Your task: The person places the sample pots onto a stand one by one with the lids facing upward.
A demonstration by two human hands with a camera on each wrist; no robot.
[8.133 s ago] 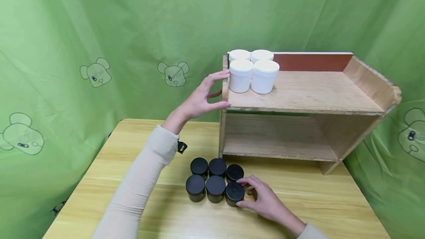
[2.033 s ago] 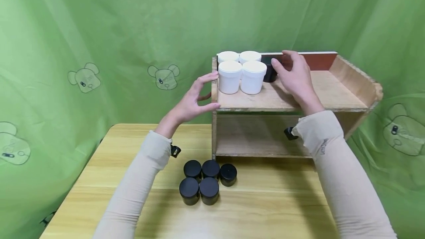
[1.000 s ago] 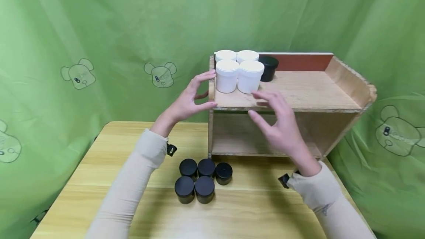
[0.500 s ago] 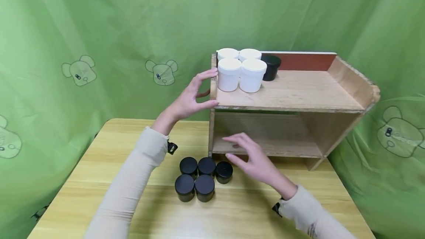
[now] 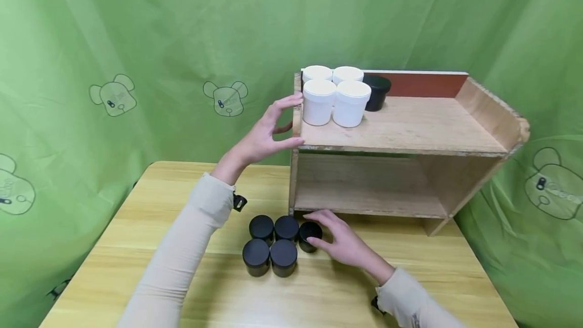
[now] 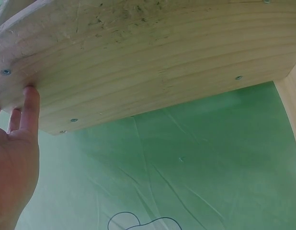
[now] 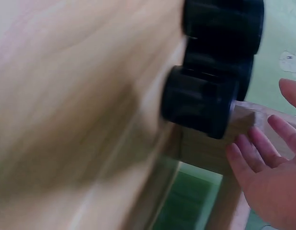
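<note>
My left hand (image 5: pixel 261 138) rests against the left side panel of a wooden shelf unit (image 5: pixel 410 138), thumb and forefinger at its front edge. In the left wrist view, extended fingers (image 6: pixel 30 110) touch the panel's outer face. My right hand (image 5: pixel 346 244) is spread over the small black jar (image 5: pixel 310 237) at the right end of the table group; the right wrist view shows the fingers apart from the black jar (image 7: pixel 198 103). Several wider black jars (image 5: pixel 283 257) stand left of it. On the top shelf, one black jar (image 5: pixel 378 92) stands beside several white jars (image 5: pixel 352 105).
The lower shelf (image 5: pixel 364 191) lies under the top one, behind the table jars. A raised right side panel (image 5: pixel 492 113) and a red-brown back board (image 5: pixel 423 85) bound the top shelf. A green curtain (image 5: pixel 159 39) hangs behind the wooden table (image 5: pixel 123 252).
One black jar has gone from the table's right column to the top shelf, where the right hand let go. That hand has come down to the remaining small jar. The left hand stays at the panel.
</note>
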